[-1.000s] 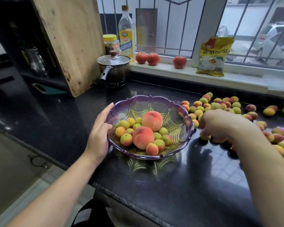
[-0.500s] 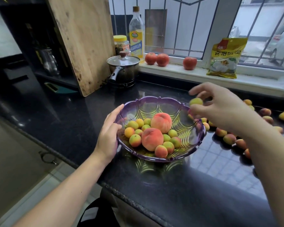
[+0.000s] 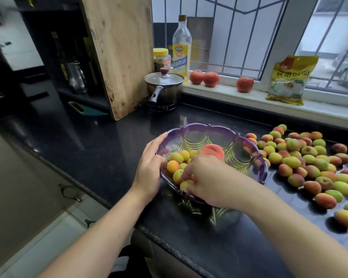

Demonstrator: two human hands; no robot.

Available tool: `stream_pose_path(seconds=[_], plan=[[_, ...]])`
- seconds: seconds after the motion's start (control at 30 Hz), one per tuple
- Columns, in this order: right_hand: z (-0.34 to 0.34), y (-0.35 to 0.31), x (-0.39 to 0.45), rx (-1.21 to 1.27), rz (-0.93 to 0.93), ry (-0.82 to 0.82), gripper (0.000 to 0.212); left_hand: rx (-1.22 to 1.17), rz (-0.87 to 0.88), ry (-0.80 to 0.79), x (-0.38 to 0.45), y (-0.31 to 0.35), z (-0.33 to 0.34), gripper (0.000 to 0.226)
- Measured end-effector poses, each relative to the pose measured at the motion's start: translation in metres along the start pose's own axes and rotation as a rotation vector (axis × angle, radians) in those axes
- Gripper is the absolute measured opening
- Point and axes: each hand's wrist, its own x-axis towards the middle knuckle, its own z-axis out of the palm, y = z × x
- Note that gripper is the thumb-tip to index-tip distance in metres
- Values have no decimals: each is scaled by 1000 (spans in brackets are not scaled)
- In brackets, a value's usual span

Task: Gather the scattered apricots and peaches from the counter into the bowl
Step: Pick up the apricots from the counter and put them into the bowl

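Observation:
A purple scalloped bowl [image 3: 219, 137] stands on the black counter [image 3: 109, 153]. It holds a peach [image 3: 213, 151] and several small apricots [image 3: 177, 157]. My left hand [image 3: 149, 165] rests against the bowl's left rim with its fingers straight. My right hand [image 3: 205, 175] reaches down into the near side of the bowl. Its fingertips curl round a yellow-green apricot [image 3: 186, 185] and hide the fruit beneath the palm. Many loose apricots [image 3: 301, 157] lie scattered on the counter to the right of the bowl.
A lidded steel pot [image 3: 164, 87] and a leaning wooden board [image 3: 119, 53] stand behind the bowl. The windowsill carries a bottle [image 3: 181, 49], a jar [image 3: 161, 59], three red fruits [image 3: 209, 79] and a yellow bag [image 3: 289, 79]. The counter's front edge runs just below my arms.
My right hand lifted an apricot from the pile on the right, carried it left over the rim and lowered it into the bowl. My left hand stayed on the rim.

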Motion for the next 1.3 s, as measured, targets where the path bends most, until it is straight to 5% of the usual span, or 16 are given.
stream_pose_path(seconds=[0.5,0.7,0.8,1.0,1.3], plan=[[-11,9,-7,10,7,-30,34,-1,9,-35,1,-5,-1,62],[-55,69,-17,353,188,465,19,2,24,-32,3,-8,-4,66],[-61,119,-17,247,410,610,16,-17,12,-22,2,-7,-2,66],[-31,147,-2,-98,712,220,15,-3,8,-26,1,-6,-2,64],[-18,141,-1,-181,683,144,26,3,26,-34,0,-4,-2,61]])
